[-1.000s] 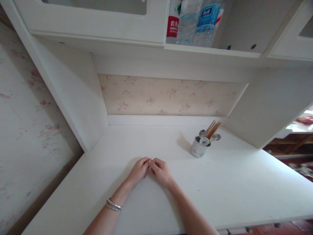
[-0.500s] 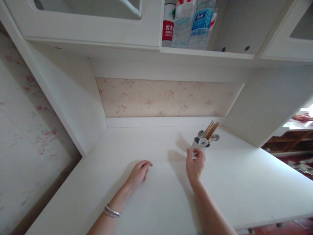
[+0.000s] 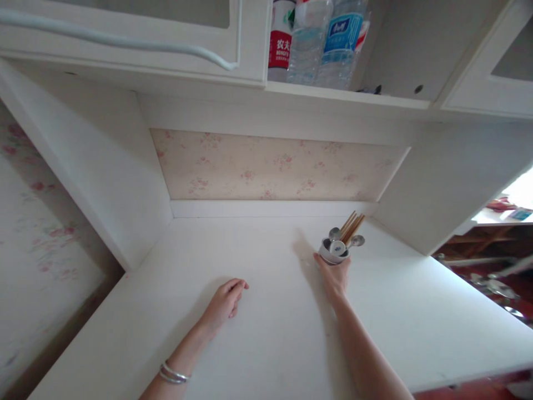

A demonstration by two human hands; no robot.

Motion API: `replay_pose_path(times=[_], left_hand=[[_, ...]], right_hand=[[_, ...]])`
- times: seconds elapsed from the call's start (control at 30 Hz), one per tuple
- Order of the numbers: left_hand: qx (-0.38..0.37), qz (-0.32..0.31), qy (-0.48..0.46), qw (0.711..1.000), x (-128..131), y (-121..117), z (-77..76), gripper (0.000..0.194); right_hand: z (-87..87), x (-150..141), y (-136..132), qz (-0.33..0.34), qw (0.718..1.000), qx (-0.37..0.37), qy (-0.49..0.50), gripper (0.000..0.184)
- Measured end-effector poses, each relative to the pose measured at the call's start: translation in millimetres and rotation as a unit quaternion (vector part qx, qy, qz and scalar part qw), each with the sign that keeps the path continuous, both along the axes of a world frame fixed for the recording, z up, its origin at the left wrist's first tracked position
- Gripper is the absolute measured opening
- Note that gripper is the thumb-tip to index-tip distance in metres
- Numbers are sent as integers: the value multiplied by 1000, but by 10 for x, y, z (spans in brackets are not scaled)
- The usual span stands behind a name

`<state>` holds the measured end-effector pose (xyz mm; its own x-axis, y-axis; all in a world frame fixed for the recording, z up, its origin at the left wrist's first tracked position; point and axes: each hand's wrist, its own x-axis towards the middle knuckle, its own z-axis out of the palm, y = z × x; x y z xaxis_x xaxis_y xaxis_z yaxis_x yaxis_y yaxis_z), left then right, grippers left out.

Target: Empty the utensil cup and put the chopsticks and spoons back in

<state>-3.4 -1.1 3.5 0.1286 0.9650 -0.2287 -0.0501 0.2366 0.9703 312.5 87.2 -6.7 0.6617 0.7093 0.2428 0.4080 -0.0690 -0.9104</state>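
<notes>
The grasp is looking complete, with the right hand (image 3: 335,276) clasping a white cup (image 3: 332,258) right of the worktop's (image 3: 275,333) middle, chopsticks (image 3: 352,228) and spoons (image 3: 357,240) standing inside, any lifting being unclear, the left hand (image 3: 227,300) sitting apart, fingers curling together.

Chopsticks (image 3: 352,227) look wooden, matt; spoons (image 3: 357,240) are shiny metal. Cup (image 3: 332,259) appears smooth, metal or plastic unclear. Bracelet (image 3: 172,376) is polished metal. Tabletop (image 3: 270,333) shows smooth, soft sheen. Bottles (image 3: 308,53): clear, glossy plastic.
</notes>
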Motion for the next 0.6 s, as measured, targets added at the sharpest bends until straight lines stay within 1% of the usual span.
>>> replay_pose_path(times=[0.07, 0.1, 0.17, 0.23, 0.3, 0.37, 0.4, 0.47, 0.53, 0.6], left_hand=[[-7, 3, -16, 1000, -3, 5, 13, 32], [-11, 5, -31, 999, -2, 9, 26, 31], [-21, 10, -82, 996, 16, 30, 70, 29], [-33, 17, -156, 987, 67, 74, 135, 29], [-33, 27, -233, 972, 159, 147, 209, 28], [-31, 35, -305, 951, 283, 240, 280, 29], [-37, 36, -339, 940, 349, 289, 311, 32], [-69, 28, -396, 915, 471, 380, 356, 41], [-113, 22, -436, 893, 554, 457, 378, 51], [-151, 23, -465, 872, 583, 518, 375, 58]], right_hand=[[43, -6, -19, -26, 999, -39, 14, 86], [64, -20, -46, -29, 998, -47, 16, 83], [104, -82, -141, -10, 999, -44, 28, 77], [149, -202, -298, 42, 997, -35, 59, 71], [208, -384, -511, 134, 985, -34, 103, 64], [283, -608, -748, 240, 956, -60, 156, 55], [323, -726, -861, 277, 941, -79, 179, 53], [393, -948, -1039, 328, 911, -107, 227, 53], [430, -1133, -1130, 381, 877, -127, 264, 54], [422, -1273, -1138, 436, 842, -138, 285, 61]])
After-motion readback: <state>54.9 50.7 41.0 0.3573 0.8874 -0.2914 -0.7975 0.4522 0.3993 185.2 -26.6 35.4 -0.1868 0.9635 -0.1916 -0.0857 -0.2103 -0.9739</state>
